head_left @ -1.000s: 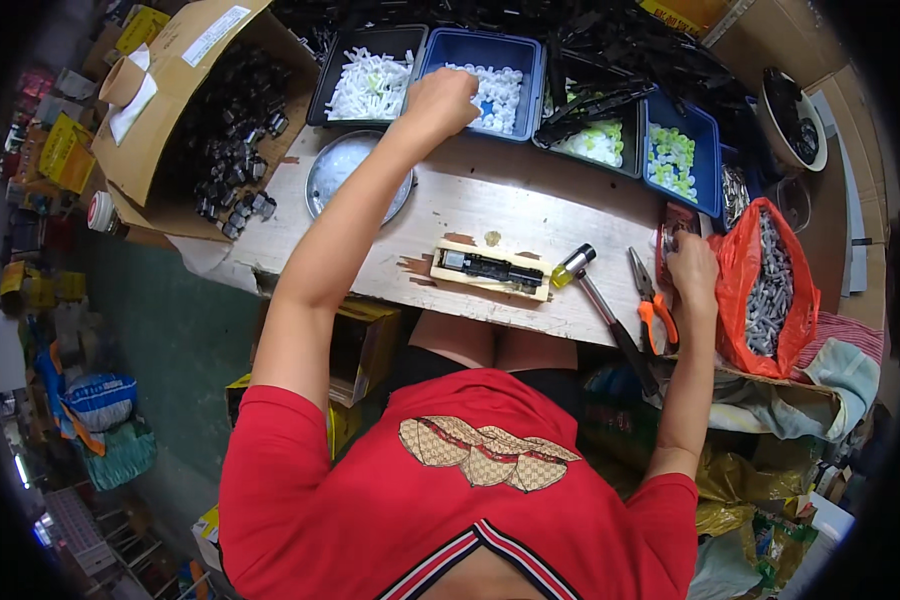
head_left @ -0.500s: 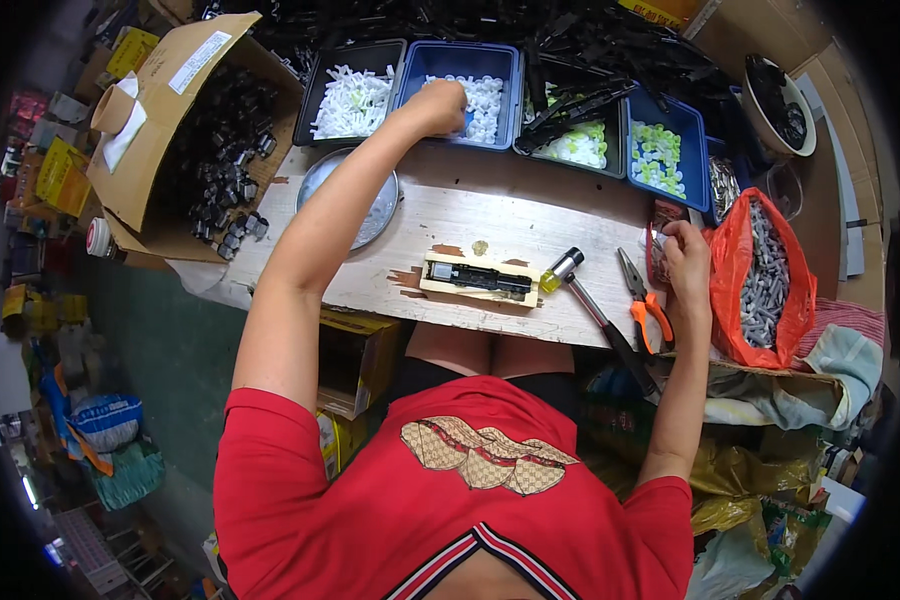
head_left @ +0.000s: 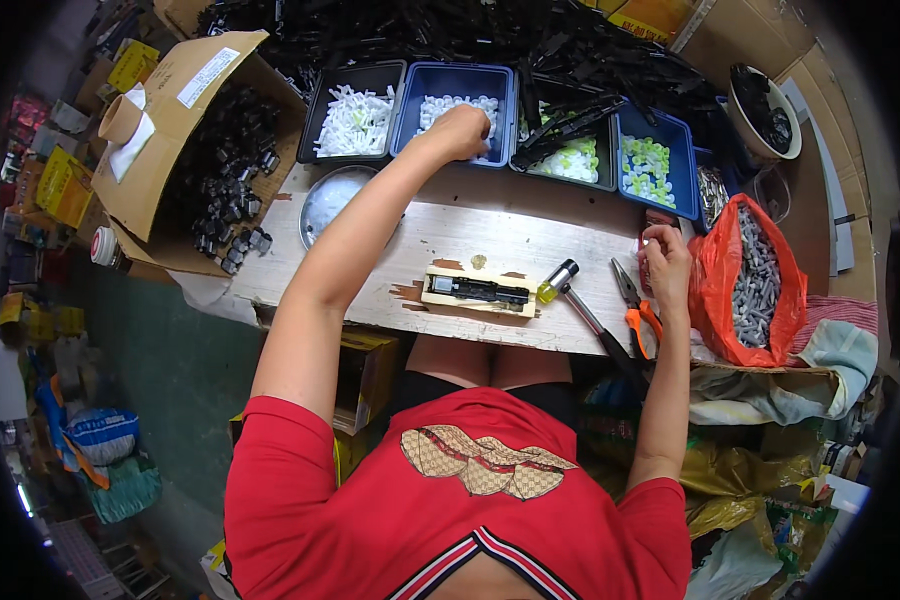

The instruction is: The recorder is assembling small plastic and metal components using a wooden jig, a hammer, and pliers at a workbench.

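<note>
The left hand (head_left: 460, 130) lies inside the blue bin of small white parts (head_left: 425, 135) at about twelve o'clock on the wooden bench (head_left: 490, 235), fingers curled down into the pieces; the knuckles hide the fingertips, so whether anything is pinched cannot be told. At nine o'clock of that bin, touching it, sits a dark bin of larger white parts (head_left: 352, 122); at three o'clock a dark tray of pale green pieces (head_left: 575, 160) is partly buried under loose black strips, and beyond it stands a second blue bin of pale green parts (head_left: 652, 168). The right hand (head_left: 667, 265) hovers at the bench's three o'clock edge, fingers drawn together around something small and pale that is too tiny to make out, just beside an orange bag of grey metal pieces (head_left: 755, 280). Below that hand lie orange-handled pliers (head_left: 638, 310), and at their nine o'clock a small hammer (head_left: 580, 300) whose handle runs off the bench edge. At the bench centre rests a pale wooden block holding a black part (head_left: 478, 291). At ten o'clock a round metal dish (head_left: 328, 197) is half covered by the forearm, and a cardboard box of black components (head_left: 195, 150) stands farther out.
</note>
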Motion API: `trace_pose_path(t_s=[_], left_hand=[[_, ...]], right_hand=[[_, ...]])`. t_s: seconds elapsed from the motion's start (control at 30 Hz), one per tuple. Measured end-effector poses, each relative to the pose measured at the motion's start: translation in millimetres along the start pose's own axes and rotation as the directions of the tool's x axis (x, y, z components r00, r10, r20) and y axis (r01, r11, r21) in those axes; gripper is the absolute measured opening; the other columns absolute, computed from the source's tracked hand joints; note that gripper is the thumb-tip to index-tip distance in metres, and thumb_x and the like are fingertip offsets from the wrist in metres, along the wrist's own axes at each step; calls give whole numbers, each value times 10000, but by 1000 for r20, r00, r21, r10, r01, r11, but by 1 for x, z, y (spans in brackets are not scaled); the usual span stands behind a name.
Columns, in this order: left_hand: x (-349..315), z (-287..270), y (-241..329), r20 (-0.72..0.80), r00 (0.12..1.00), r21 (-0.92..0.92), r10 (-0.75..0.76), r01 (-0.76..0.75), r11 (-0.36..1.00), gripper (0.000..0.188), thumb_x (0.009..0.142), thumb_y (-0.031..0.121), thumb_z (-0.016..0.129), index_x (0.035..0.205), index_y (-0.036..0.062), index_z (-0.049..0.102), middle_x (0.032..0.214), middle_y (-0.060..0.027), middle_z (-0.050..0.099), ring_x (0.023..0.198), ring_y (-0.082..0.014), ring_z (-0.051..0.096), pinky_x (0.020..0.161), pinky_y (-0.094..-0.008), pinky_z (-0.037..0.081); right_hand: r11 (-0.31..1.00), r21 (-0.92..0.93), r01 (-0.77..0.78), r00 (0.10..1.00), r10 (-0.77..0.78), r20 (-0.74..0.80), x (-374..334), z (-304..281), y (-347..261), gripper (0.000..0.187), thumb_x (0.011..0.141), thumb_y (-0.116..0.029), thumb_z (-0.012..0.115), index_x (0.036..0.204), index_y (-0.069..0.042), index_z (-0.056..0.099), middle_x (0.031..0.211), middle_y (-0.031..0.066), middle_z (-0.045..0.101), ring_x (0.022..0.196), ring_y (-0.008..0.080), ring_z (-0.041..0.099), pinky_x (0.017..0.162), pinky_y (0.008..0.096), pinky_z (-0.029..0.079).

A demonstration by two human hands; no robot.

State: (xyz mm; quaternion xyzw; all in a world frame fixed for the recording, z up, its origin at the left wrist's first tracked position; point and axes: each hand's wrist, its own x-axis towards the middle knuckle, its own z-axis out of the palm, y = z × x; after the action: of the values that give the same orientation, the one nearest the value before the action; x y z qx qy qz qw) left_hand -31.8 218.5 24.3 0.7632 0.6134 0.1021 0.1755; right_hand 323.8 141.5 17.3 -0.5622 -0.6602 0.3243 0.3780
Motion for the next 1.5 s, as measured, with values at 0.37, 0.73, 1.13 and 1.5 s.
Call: trace_pose_path(t_s=[0.37, 0.73, 1.13, 1.5], left_hand=[[-52, -35, 4, -89, 934, -933, -346, 44, 359, 109, 749, 113, 629, 766, 9, 600, 608, -26, 539, 451, -57, 458, 362, -190, 337], [-176, 41, 90, 0, 1000, -920, -23, -9, -392, 224, 839, 47, 574, 1048, -33, 580, 836, -120, 623, 648, -153, 613, 524, -268, 516], [-194, 44, 92, -66, 996, -970, -66, -80, -231, 338, 810, -13, 575, 1141, -21, 508, 842, -144, 625, 666, -186, 627, 559, -295, 541], [-204, 54, 92, -134, 971, -959, -199, -178, -222, 295, 824, -2, 574, 1115, -19, 527, 833, -120, 619, 660, -157, 621, 550, -270, 541]], right_hand=[[951, 305, -49, 998, 56, -16, -4, 4, -7, 113, 831, -23, 490, 891, 18, 576, 802, 33, 551, 654, 97, 573, 558, 219, 442], [713, 680, -174, 937, -94, 338, -52, 83, -112, 127, 842, -44, 534, 959, -26, 581, 732, -41, 505, 589, 16, 415, 512, 159, 317], [752, 650, -107, 917, -179, 357, -67, 103, -120, 91, 855, -21, 507, 923, 4, 562, 860, 13, 555, 728, 60, 548, 669, 198, 439], [872, 463, 161, 900, -322, 293, -71, 116, -120, 87, 803, 17, 552, 886, 5, 575, 825, 57, 542, 610, 91, 525, 518, 203, 406]])
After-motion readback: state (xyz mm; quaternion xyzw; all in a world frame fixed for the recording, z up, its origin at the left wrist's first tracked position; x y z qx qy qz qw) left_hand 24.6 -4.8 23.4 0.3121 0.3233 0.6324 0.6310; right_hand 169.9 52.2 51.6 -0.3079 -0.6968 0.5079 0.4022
